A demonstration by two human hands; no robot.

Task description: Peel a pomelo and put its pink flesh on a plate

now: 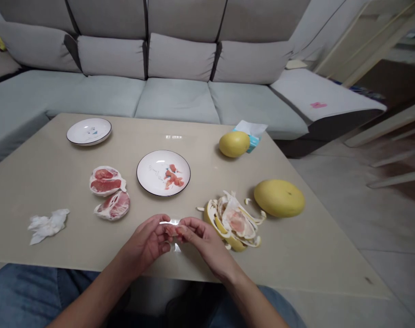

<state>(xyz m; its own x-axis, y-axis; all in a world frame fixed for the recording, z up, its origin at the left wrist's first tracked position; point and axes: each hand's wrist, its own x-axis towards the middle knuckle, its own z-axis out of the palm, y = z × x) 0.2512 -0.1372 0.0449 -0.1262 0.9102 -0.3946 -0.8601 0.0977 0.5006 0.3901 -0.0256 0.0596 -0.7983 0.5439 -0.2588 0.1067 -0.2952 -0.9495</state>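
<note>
My left hand (149,241) and my right hand (202,239) meet fingertip to fingertip over the near edge of the beige table (57,182). Both pinch a small pink piece of pomelo flesh (171,231), partly hidden by the fingers. Beyond my hands stands a white plate (152,175) with a few pink bits of flesh on it. Two peeled pomelo segments (108,191) lie to its left. A heap of yellow peel and white pith (234,221) lies just right of my right hand.
A whole yellow pomelo (279,198) rests at the right, a smaller one (233,144) farther back beside a tissue pack (251,132). A second white plate (89,131) sits far left, a crumpled tissue (46,225) near left. A grey sofa (176,86) stands behind.
</note>
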